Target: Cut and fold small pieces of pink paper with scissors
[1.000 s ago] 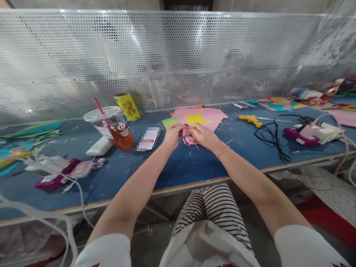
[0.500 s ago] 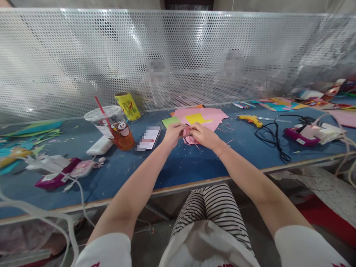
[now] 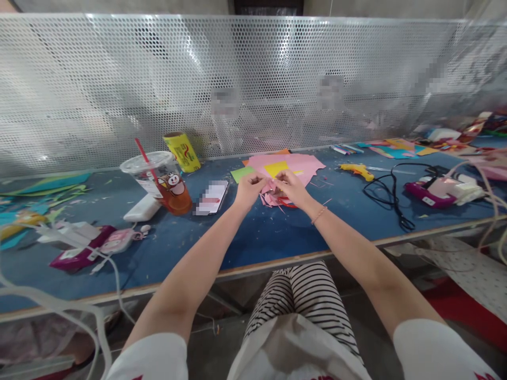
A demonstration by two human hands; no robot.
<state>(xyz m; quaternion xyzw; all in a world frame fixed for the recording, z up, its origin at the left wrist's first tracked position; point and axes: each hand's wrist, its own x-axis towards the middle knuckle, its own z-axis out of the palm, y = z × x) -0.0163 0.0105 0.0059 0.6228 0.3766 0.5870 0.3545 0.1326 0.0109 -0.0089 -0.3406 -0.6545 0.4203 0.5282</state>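
Observation:
My left hand (image 3: 253, 186) and my right hand (image 3: 291, 186) meet over the middle of the blue table, fingertips pinched together. A small piece of pink paper (image 3: 271, 182) appears between them, mostly covered by the fingers. Below lie cut pink paper scraps (image 3: 270, 199). Under my right hand shows a red looped handle (image 3: 288, 202), like that of scissors; whether it hangs from the fingers or lies on the table I cannot tell. Just behind the hands are a large pink sheet (image 3: 307, 162), a yellow piece of paper (image 3: 276, 169) and a green one (image 3: 241, 173).
Left of my hands are a phone (image 3: 214, 196), a cup of drink with a straw (image 3: 174, 198) and a yellow roll (image 3: 182, 152). A yellow glue gun (image 3: 356, 170), a black cable (image 3: 390, 198) and a purple power strip (image 3: 430, 196) lie right. A perforated metal screen (image 3: 269, 95) stands behind.
My fingers have shifted to a fingertip pinch, my right hand slightly raised. The red handle now shows more fully below it; the dark blade seen between the hands earlier is out of sight.

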